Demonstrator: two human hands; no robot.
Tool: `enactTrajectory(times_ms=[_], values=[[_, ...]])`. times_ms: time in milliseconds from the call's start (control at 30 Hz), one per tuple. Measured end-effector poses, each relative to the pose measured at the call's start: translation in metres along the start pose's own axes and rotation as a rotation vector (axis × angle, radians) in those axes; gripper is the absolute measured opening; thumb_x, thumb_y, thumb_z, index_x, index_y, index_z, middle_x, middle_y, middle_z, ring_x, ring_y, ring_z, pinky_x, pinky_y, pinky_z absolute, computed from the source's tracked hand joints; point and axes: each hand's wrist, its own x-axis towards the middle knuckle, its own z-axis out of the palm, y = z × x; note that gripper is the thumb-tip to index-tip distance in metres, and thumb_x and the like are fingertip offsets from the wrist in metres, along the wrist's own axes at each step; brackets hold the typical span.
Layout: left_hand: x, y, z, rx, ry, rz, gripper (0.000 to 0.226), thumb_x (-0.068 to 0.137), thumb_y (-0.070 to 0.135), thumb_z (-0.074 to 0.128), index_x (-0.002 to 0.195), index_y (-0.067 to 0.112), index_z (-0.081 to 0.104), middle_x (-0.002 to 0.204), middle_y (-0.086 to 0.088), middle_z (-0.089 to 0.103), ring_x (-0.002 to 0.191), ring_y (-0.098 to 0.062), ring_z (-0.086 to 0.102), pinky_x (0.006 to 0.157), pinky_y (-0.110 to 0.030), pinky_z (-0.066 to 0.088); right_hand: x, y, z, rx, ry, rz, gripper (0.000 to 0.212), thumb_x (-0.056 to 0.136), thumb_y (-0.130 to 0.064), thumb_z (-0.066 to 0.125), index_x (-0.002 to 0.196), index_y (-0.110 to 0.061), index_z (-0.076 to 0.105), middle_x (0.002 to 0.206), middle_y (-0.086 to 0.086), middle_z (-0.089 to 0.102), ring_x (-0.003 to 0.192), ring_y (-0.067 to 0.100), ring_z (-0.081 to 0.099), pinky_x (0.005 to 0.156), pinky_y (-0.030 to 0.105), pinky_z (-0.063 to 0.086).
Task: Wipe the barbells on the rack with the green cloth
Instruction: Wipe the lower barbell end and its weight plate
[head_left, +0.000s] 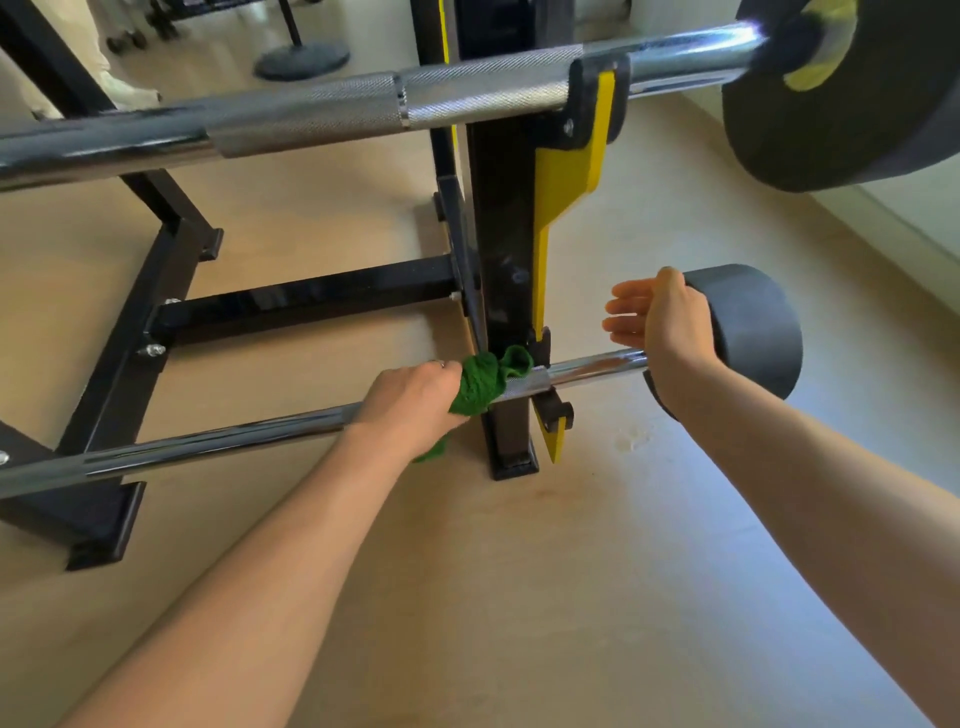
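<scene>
A low chrome barbell (208, 441) lies across the black and yellow rack (506, 244), with a dark round weight (753, 332) on its right end. My left hand (410, 400) grips the green cloth (483, 382), which is wrapped around the bar just left of the rack upright. My right hand (660, 317) rests on the weight's inner face with fingers spread, holding nothing. A second, thicker knurled barbell (311, 114) sits higher on the rack, carrying a large black plate (831, 114) at the right.
The rack's black base frame (130, 364) spreads over the wooden floor to the left. A round black stand base (304, 60) sits at the back. A pale wall and skirting (914, 228) run along the right.
</scene>
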Motion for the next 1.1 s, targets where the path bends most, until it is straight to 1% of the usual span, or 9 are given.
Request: enactTrajectory(times_ms=[67, 167, 300, 433, 667, 767, 833, 967, 1100], values=[[0.0, 0.001, -0.027, -0.016, -0.044, -0.017, 0.03, 0.101, 0.042, 0.054, 0.114, 0.016, 0.059, 0.103, -0.009, 0.064, 0.09, -0.033, 0.064, 0.068, -0.036, 0.042, 0.0, -0.004, -0.009, 0.016, -0.038, 0.021, 0.052, 0.103, -0.03, 0.026, 0.1, -0.006, 0.072, 0.091, 0.01, 0.075, 0.086, 0.027, 0.073, 0.081, 0.037, 0.06], [0.006, 0.024, -0.068, -0.177, 0.091, -0.012, 0.025, 0.104, 0.043, 0.048, 0.107, 0.025, 0.065, 0.084, 0.001, 0.059, 0.07, -0.021, 0.057, 0.057, -0.032, 0.036, 0.003, -0.014, -0.022, 0.051, -0.042, 0.01, 0.054, 0.104, -0.032, 0.024, 0.1, -0.005, 0.072, 0.09, 0.011, 0.075, 0.085, 0.028, 0.073, 0.081, 0.037, 0.06], [0.03, 0.08, -0.084, -0.503, 0.111, -0.021, 0.05, 0.104, 0.053, 0.039, 0.075, 0.016, 0.055, 0.069, -0.003, 0.056, 0.06, -0.024, 0.059, 0.054, -0.036, 0.046, 0.002, -0.023, -0.036, -0.007, -0.013, -0.039, 0.053, 0.099, -0.034, 0.024, 0.094, -0.017, 0.074, 0.091, 0.007, 0.075, 0.09, 0.027, 0.07, 0.089, 0.043, 0.056], [0.046, 0.125, -0.062, -0.419, 0.13, -0.095, 0.028, 0.106, 0.037, 0.042, 0.117, 0.014, 0.054, 0.105, -0.007, 0.064, 0.082, -0.024, 0.062, 0.066, -0.04, 0.054, -0.013, -0.019, -0.04, -0.046, -0.068, -0.089, 0.051, 0.104, -0.037, 0.021, 0.11, -0.022, 0.07, 0.108, 0.002, 0.07, 0.103, 0.017, 0.063, 0.08, 0.029, 0.05], [0.067, 0.139, -0.061, -0.314, 0.671, -0.03, 0.028, 0.094, 0.011, 0.063, 0.119, 0.008, 0.052, 0.107, -0.011, 0.059, 0.078, -0.021, 0.062, 0.054, -0.029, 0.05, -0.014, -0.027, -0.033, -0.066, -0.052, -0.315, 0.041, 0.104, -0.032, 0.03, 0.115, -0.023, 0.069, 0.113, -0.005, 0.068, 0.106, 0.012, 0.062, 0.097, 0.037, 0.051], [0.075, 0.146, -0.028, -0.073, 0.34, 0.155, 0.027, 0.099, 0.015, 0.039, 0.12, 0.011, 0.055, 0.105, -0.01, 0.06, 0.089, -0.03, 0.064, 0.068, -0.039, 0.055, -0.003, -0.025, -0.034, -0.05, -0.009, -0.317, 0.047, 0.104, -0.032, 0.026, 0.119, -0.02, 0.069, 0.119, -0.007, 0.069, 0.115, 0.01, 0.06, 0.103, 0.033, 0.045], [0.077, 0.15, -0.021, -0.138, 0.181, 0.138, 0.03, 0.105, 0.031, 0.033, 0.121, 0.016, 0.054, 0.103, -0.007, 0.063, 0.091, -0.029, 0.065, 0.073, -0.04, 0.056, 0.005, -0.021, -0.034, -0.106, -0.024, -0.325, 0.049, 0.105, -0.033, 0.024, 0.12, -0.019, 0.069, 0.12, -0.007, 0.069, 0.117, 0.011, 0.059, 0.103, 0.032, 0.043], [0.076, 0.159, -0.025, -0.321, 0.12, 0.148, 0.057, 0.099, 0.046, 0.01, 0.103, 0.014, 0.057, 0.101, -0.009, 0.066, 0.094, -0.03, 0.063, 0.083, -0.043, 0.051, 0.012, -0.02, -0.029, -0.228, -0.065, -0.385, 0.05, 0.105, -0.029, 0.022, 0.119, -0.015, 0.068, 0.124, -0.002, 0.069, 0.117, 0.019, 0.059, 0.102, 0.039, 0.044], [0.079, 0.15, -0.025, -0.442, 0.134, 0.042, 0.034, 0.108, 0.034, 0.031, 0.094, 0.013, 0.054, 0.094, -0.002, 0.059, 0.082, -0.023, 0.061, 0.064, -0.035, 0.044, 0.025, -0.022, -0.036, -0.161, -0.012, -0.393, 0.051, 0.106, -0.031, 0.022, 0.114, -0.013, 0.069, 0.116, 0.001, 0.072, 0.108, 0.015, 0.063, 0.099, 0.034, 0.047]])
